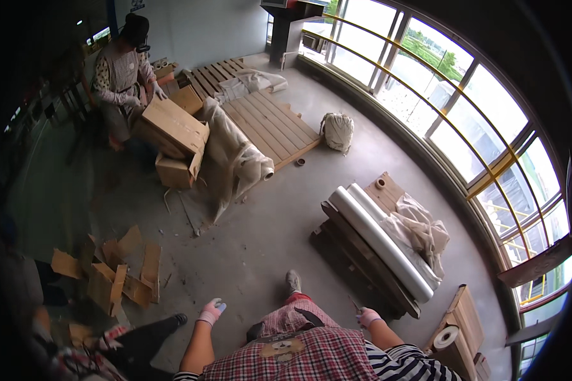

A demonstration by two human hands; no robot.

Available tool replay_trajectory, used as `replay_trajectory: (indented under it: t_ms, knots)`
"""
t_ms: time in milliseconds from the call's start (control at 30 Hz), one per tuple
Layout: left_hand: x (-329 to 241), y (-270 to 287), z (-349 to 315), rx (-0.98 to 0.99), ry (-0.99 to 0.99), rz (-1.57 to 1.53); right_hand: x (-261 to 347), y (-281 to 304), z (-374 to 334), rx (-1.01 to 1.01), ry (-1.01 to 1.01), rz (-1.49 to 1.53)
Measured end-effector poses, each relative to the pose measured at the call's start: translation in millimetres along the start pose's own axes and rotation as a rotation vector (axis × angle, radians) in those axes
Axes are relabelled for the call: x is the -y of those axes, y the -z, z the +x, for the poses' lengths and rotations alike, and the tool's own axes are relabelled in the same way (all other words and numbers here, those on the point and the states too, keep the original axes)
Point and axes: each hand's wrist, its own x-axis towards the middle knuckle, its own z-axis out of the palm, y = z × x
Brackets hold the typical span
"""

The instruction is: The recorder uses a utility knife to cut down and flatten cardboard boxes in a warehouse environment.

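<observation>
My left hand [212, 311], in a pale pink and white glove, hangs over the floor at the left of my checked apron [286, 355]. Its fingers are loosely bent and apart, with nothing visible in them. On the other side, my gloved right hand [367, 317] is closed on a thin, dark, stick-like thing [353, 303] that points up and left; its kind is too small to make out. One shoe [293, 280] of mine is forward on the grey floor. Neither hand touches the rolls or boxes around me.
Silvery film rolls [381, 241] lie on dark boards ahead right, beside crumpled sheeting [419, 228]. Torn cardboard [117, 273] is scattered at left. Far left, a co-worker [124, 82] handles a cardboard box [175, 127] near a wooden pallet [267, 127]. Another person's leg [149, 343] is close at lower left.
</observation>
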Motion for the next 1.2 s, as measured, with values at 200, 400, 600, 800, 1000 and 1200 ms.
replay_trajectory:
  t_ms: [200,400,600,800,1000,1200]
  knots:
    - [-44,1,100,0.109,0.156,0.358,60,113,110,-0.217,-0.067,-0.055]
    - [-159,31,171,0.141,0.169,0.069,252,283,175,-0.093,0.199,0.033]
    - [-196,59,264,0.070,0.289,0.063,414,371,292,0.035,0.498,0.360]
    - [-250,88,391,0.219,0.426,0.109,539,444,377,0.060,0.464,0.150]
    - [-384,154,593,0.025,0.249,0.066,588,587,421,0.028,0.276,0.149]
    - [-572,252,813,-0.187,0.040,-0.321,638,682,521,-0.119,0.356,0.310]
